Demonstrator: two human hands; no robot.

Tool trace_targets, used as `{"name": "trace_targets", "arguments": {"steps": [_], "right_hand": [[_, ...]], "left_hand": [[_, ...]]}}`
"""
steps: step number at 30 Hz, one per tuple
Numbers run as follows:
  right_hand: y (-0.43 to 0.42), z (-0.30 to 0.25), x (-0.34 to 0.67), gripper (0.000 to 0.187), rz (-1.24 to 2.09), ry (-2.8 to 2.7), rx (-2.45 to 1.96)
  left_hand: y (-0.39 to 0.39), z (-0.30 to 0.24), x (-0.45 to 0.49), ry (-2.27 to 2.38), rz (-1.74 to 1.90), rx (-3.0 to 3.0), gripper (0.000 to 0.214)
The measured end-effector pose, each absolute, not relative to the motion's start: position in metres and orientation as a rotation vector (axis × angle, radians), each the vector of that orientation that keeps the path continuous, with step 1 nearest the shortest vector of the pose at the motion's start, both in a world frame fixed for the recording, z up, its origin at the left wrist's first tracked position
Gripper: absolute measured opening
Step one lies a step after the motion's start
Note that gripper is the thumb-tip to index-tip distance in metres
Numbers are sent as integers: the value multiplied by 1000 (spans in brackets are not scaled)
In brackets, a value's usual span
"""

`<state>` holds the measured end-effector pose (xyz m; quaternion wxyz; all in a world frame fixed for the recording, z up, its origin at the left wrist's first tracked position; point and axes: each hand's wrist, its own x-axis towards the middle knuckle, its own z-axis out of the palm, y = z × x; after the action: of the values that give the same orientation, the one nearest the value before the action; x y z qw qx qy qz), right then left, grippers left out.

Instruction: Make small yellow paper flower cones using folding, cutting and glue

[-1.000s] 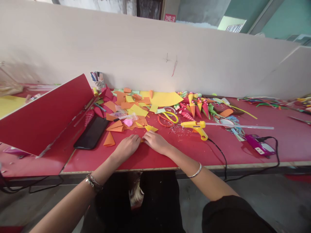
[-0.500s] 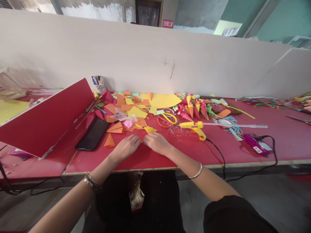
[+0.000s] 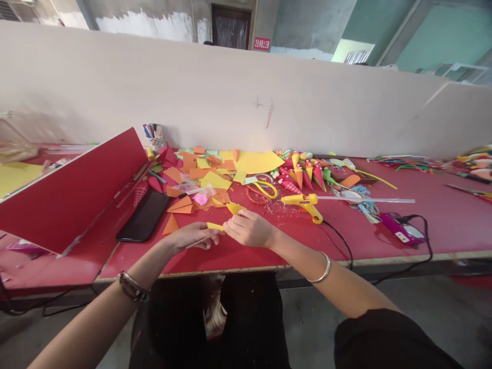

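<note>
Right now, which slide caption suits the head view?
Left hand and right hand hold a yellow paper piece over a red table, near a glue gun.

Both forearms angle inward, left hand (image 3: pixel 192 237) and right hand (image 3: pixel 249 229) nearly fingertip to fingertip (a band on each wrist), fingers of both curled into a pinch.

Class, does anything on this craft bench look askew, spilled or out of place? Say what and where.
Yes. A red board leans tilted at the left. Paper scraps lie strewn across the middle, and pale shreds litter the table beside the glue gun. The left hand and right hand pinch a yellow scrap.
</note>
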<state>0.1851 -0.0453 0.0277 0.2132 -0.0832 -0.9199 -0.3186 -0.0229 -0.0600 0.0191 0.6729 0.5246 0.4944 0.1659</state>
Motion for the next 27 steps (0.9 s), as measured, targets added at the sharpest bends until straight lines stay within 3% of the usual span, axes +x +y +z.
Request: {"name": "trace_targets", "arguments": {"steps": [5,9,20,27], "right_hand": [[-48,34,185,19,-942,-2506,-195],[-49,34,187,24,-944,-2581,-162],[-46,30,192,28,-667,-2736,-387],[-45,31,186,25,2,-2827,-736]], "left_hand": [[-71,10,-17,993,653,741,25],[-77,11,-14,870,568,722,33],[-71,21,-8,1212,509,1796,46],[-71,24,-10,1213,347,2587,35]]}}
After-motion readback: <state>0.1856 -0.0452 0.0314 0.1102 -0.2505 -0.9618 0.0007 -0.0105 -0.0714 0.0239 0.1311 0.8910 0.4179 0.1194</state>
